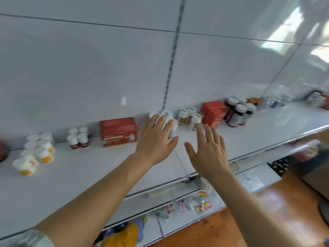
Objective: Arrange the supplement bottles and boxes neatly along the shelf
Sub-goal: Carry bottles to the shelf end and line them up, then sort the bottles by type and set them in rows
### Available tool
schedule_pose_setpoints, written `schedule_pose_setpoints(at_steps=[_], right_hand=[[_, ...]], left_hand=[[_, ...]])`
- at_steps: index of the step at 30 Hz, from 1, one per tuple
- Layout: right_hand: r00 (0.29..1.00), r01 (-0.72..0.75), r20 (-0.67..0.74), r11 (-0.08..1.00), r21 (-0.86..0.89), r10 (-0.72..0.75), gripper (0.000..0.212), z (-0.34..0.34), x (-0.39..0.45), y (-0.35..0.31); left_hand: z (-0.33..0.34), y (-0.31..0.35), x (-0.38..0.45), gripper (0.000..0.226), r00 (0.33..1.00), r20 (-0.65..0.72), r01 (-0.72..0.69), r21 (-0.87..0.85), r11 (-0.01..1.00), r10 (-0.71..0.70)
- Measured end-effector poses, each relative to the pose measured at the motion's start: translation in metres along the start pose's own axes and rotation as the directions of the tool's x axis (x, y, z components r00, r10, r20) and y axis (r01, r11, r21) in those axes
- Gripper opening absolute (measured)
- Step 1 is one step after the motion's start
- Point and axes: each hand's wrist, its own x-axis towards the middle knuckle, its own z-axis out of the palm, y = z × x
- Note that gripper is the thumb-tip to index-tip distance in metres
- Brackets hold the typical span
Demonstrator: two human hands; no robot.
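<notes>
- left hand [156,138]: fingers straight and slightly spread, tips lying over the white caps of a bottle cluster [166,117] just right of the red box [119,131].
- right hand [207,150]: fingers straight and spread, holding nothing; whether the tips touch the white-capped bottles [190,116] beyond them cannot be told.
- white shelf [71,175] runs along a pale panelled wall [89,68]; orange floor [284,202] lies below it.
- red box lies with its long axis along the shelf, against the wall; bottles left and right of it stand upright.
</notes>
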Motion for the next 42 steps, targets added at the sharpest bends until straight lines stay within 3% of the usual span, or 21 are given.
schedule_pose_setpoints(at_steps=[14,29,35,42], right_hand=[[0.958,-0.285,-0.013,0.957,-0.047,0.285,0.072,-0.049,-0.028,0.285],[0.834,-0.552,-0.087,0.822,-0.142,0.545,0.071,-0.062,0.039,0.550],[0.812,-0.583,-0.105,0.806,-0.103,0.575,0.068,-0.052,0.060,0.651],[0.840,-0.540,-0.093,0.839,-0.060,0.534,0.067,-0.045,0.093,0.796]], left_hand=[[0.103,0.268,0.117,0.064,0.964,0.078,-0.243,-0.115,0.963,0.252],[0.245,0.497,0.315,0.057,0.872,0.092,-0.446,-0.259,0.857,0.481],[0.297,0.578,0.369,0.054,0.837,0.117,-0.492,-0.268,0.828,0.535],[0.365,0.681,0.439,0.057,0.855,0.137,-0.462,-0.239,0.854,0.501]])
